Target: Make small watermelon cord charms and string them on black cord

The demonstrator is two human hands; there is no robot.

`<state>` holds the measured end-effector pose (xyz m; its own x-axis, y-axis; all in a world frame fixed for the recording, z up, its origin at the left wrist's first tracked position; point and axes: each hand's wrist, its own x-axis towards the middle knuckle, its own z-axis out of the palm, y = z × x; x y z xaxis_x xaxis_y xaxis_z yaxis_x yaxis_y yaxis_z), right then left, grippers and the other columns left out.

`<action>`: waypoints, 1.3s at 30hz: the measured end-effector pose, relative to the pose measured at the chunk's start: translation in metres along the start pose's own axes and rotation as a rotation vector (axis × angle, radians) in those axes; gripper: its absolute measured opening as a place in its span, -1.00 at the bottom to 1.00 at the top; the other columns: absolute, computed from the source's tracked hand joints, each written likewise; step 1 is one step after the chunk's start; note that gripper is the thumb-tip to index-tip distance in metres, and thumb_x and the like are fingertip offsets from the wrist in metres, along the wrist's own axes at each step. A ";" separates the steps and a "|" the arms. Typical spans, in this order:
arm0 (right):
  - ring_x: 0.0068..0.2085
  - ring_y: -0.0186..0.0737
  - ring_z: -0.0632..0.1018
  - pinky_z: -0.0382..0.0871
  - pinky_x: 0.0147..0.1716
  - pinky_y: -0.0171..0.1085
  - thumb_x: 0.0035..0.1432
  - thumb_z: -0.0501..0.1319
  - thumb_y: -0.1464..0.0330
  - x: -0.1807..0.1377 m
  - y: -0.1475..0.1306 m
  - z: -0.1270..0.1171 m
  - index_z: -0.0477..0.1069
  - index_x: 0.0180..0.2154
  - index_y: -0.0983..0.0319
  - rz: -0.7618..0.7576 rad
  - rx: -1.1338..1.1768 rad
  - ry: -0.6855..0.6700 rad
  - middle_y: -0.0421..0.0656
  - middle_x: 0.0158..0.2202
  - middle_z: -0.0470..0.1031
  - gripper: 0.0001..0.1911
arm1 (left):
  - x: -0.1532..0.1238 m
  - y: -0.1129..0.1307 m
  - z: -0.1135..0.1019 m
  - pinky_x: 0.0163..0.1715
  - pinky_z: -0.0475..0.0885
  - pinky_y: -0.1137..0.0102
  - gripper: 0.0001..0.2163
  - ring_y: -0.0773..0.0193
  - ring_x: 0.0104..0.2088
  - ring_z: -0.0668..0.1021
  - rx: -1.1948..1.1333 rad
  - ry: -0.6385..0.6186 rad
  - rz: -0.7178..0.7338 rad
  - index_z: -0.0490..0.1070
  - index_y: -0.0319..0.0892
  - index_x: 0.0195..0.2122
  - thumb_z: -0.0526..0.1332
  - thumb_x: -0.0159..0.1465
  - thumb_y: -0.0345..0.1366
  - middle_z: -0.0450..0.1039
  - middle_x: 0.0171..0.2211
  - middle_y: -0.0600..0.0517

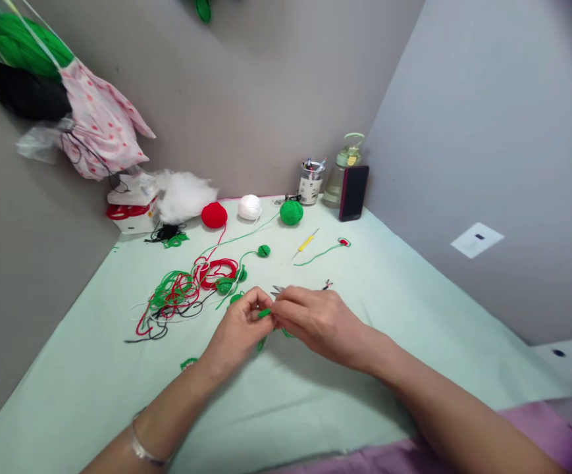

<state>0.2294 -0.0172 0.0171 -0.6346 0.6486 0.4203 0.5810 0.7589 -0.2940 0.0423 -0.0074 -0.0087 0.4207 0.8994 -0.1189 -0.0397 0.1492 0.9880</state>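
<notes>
My left hand (240, 327) pinches a small green crochet piece (264, 313) between thumb and fingers, low over the table. My right hand (318, 317) is closed, its fingertips meeting the edge of that piece; what they hold is hidden. Loops of green yarn (287, 334) hang below the two hands. Just behind my right fingers the pointed blades of scissors (276, 289) show, their handles covered by the hand. Small green crochet balls (225, 285) lie beyond my left hand. Near my left wrist is a green and white crochet bit (188, 363).
Tangled yarn (174, 293) spreads at left. Red (214, 215), white (249, 207) and green (291, 212) yarn balls stand along the back. A yellow crochet hook (306, 243) and a small red-green piece (344, 242) lie right. A phone (353, 193) leans against a bottle (334, 184).
</notes>
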 end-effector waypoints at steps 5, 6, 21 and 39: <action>-0.42 -0.34 0.55 0.42 -0.46 -0.36 0.36 0.12 0.33 0.004 -0.010 -0.014 0.36 -0.25 0.23 0.343 0.933 0.055 -0.12 -0.30 0.53 -0.88 | 0.000 -0.003 -0.003 -0.55 0.16 0.50 -0.79 0.44 -0.55 0.28 0.001 -0.061 -0.028 0.18 -0.13 -0.43 0.28 0.10 -0.33 0.25 -0.53 0.21; -0.46 -0.33 0.56 0.44 -0.46 -0.34 0.37 0.11 0.31 0.004 -0.009 -0.017 0.32 -0.24 0.21 0.408 1.110 0.043 -0.16 -0.37 0.52 -0.87 | 0.001 -0.003 -0.003 -0.55 0.16 0.49 -0.79 0.43 -0.56 0.29 0.003 -0.065 -0.042 0.18 -0.12 -0.43 0.28 0.10 -0.32 0.26 -0.54 0.21; -0.43 -0.31 0.44 0.41 -0.39 -0.27 0.26 0.27 0.31 -0.002 0.032 -0.051 0.50 -0.32 0.21 0.375 0.830 0.358 -0.21 -0.45 0.38 -0.87 | -0.001 0.006 -0.005 -0.56 0.30 0.48 -0.75 0.38 -0.58 0.43 -0.045 -0.123 -0.085 0.43 -0.18 -0.28 0.39 0.12 -0.18 0.36 -0.59 0.16; -0.37 -0.35 0.42 0.30 -0.39 -0.33 0.32 0.16 0.46 -0.006 0.023 -0.046 0.54 -0.27 0.20 0.185 0.325 -0.007 -0.16 -0.33 0.36 -0.82 | -0.004 0.010 -0.009 -0.35 0.40 0.44 -0.84 0.29 -0.36 0.60 -0.059 -0.130 -0.016 0.52 -0.14 -0.20 0.33 0.25 -0.20 0.52 -0.37 0.06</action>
<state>0.2703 -0.0062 0.0467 -0.5381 0.7760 0.3291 0.4946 0.6068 -0.6222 0.0317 -0.0060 0.0009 0.5351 0.8366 -0.1172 -0.0838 0.1906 0.9781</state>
